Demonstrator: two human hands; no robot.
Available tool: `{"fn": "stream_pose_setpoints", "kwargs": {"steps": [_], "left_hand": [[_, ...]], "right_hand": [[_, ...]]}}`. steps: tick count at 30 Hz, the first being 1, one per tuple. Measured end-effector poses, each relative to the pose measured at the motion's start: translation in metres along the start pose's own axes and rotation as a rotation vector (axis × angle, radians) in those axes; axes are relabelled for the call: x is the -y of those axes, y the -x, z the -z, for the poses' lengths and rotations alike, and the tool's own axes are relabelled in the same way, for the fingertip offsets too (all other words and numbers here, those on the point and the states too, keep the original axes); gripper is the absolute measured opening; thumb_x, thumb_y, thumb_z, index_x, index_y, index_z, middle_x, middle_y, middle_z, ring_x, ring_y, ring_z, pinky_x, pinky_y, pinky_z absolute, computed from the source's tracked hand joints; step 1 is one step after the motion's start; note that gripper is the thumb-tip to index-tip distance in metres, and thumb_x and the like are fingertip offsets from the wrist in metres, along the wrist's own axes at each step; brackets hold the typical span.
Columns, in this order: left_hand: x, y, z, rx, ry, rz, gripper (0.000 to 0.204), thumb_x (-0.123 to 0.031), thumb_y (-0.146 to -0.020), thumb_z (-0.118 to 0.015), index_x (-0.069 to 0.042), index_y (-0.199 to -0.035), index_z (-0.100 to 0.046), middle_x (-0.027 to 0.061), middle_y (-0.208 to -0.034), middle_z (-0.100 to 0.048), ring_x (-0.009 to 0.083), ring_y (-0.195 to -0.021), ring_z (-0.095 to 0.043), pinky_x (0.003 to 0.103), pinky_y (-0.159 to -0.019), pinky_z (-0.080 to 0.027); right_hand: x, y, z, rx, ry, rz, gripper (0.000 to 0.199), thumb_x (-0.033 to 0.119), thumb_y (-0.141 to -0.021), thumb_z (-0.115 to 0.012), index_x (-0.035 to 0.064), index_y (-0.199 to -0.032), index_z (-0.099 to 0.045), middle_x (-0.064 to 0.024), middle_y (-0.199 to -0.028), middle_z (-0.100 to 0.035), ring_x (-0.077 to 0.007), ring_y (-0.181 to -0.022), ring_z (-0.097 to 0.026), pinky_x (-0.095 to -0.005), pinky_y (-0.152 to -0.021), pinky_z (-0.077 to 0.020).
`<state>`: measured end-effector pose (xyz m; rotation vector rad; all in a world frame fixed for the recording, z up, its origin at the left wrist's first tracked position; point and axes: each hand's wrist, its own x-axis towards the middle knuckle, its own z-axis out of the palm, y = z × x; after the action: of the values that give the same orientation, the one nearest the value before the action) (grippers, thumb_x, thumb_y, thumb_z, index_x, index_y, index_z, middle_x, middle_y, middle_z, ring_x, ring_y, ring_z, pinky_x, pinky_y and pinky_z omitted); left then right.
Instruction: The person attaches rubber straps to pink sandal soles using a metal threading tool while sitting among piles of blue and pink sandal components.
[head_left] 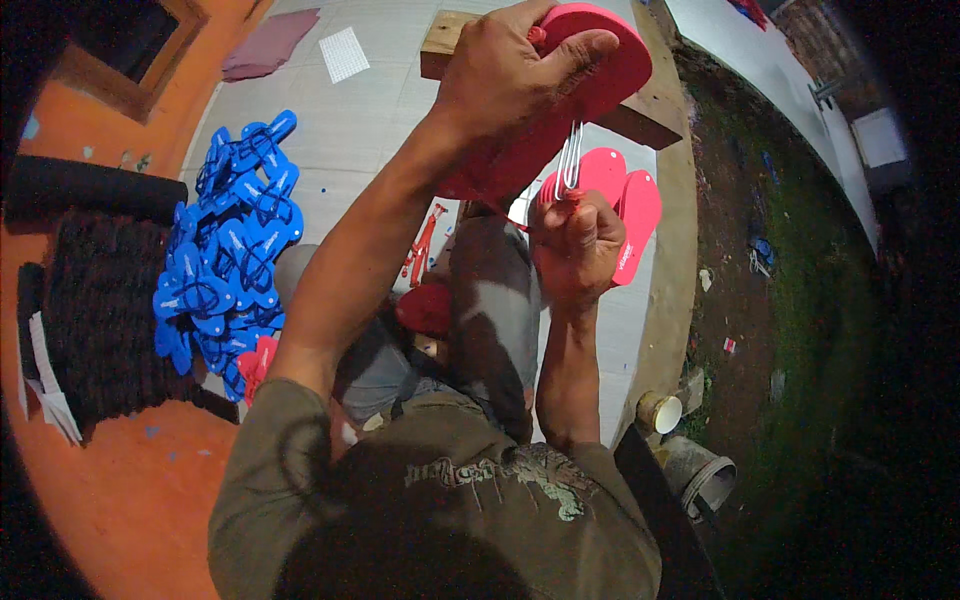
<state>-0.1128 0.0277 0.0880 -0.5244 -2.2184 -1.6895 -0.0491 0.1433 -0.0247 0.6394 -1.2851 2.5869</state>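
Observation:
My left hand point(510, 75) grips a red flip-flop sole point(612, 62), thumb pressed on its face; a small red knob shows between thumb and fingers. Below the sole, my right hand point(580, 245) is closed around a thin shiny metal tool point(570, 165) with a red part at the fist. Its shaft appears as several pale parallel streaks reaching up to the sole's edge, and its tip cannot be made out. Two more red soles point(640, 215) lie beyond my right hand. Red straps point(425, 245) rest on the floor beside my knee.
Blue flip-flops point(240, 240) form a large pile at left, with a red one point(257, 365) at its near end. A wooden beam point(645, 125) lies ahead. Black stacked sheets point(105, 310) stand by the orange wall. At right are a ledge, dark ground and a bucket point(710, 485).

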Motion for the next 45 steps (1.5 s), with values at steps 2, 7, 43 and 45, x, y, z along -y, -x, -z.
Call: {"fn": "stream_pose_setpoints", "kwargs": {"steps": [2, 7, 43, 45], "left_hand": [[0.001, 0.0, -0.002, -0.018, 0.025, -0.017, 0.042, -0.042, -0.08, -0.056, 0.0, -0.085, -0.056, 0.01, -0.069, -0.06, 0.0147, -0.063, -0.057, 0.028, -0.056, -0.045], [-0.007, 0.005, -0.008, -0.048, 0.048, 0.029, 0.041, -0.041, -0.08, -0.055, 0.0, -0.087, -0.055, 0.0093, -0.069, -0.06, 0.013, -0.062, -0.056, 0.027, -0.054, -0.045], [0.005, 0.103, -0.01, -0.064, 0.15, -0.066, 0.025, -0.024, -0.076, -0.062, 0.0, -0.084, -0.059, 0.0097, -0.081, -0.055, 0.0213, -0.074, -0.054, 0.029, -0.066, -0.042], [0.016, 0.095, -0.001, -0.014, 0.111, -0.163, 0.021, -0.019, -0.075, -0.062, -0.001, -0.086, -0.06, 0.0095, -0.082, -0.055, 0.0215, -0.075, -0.054, 0.029, -0.067, -0.043]], "right_hand": [[0.005, -0.001, -0.001, -0.002, -0.01, -0.051, 0.026, 0.026, -0.084, -0.053, 0.0006, -0.087, -0.057, -0.0014, -0.061, -0.05, -0.0054, -0.046, -0.031, -0.0208, -0.042, -0.023], [0.021, -0.006, 0.003, 0.037, -0.014, -0.248, 0.024, 0.022, -0.084, -0.053, -0.0012, -0.082, -0.058, -0.0054, -0.069, -0.058, -0.0088, -0.059, -0.051, -0.0223, -0.056, -0.0412], [0.067, 0.004, 0.0, -0.063, 0.424, 0.011, 0.019, 0.01, -0.075, -0.058, -0.001, -0.09, -0.053, -0.0135, -0.084, -0.059, -0.0222, -0.077, -0.057, -0.0329, -0.071, -0.0451], [0.055, -0.015, -0.001, 0.04, 0.43, 0.186, 0.021, 0.017, -0.076, -0.057, 0.0003, -0.088, -0.052, -0.0147, -0.081, -0.059, -0.0247, -0.075, -0.057, -0.0348, -0.069, -0.0457]]}}
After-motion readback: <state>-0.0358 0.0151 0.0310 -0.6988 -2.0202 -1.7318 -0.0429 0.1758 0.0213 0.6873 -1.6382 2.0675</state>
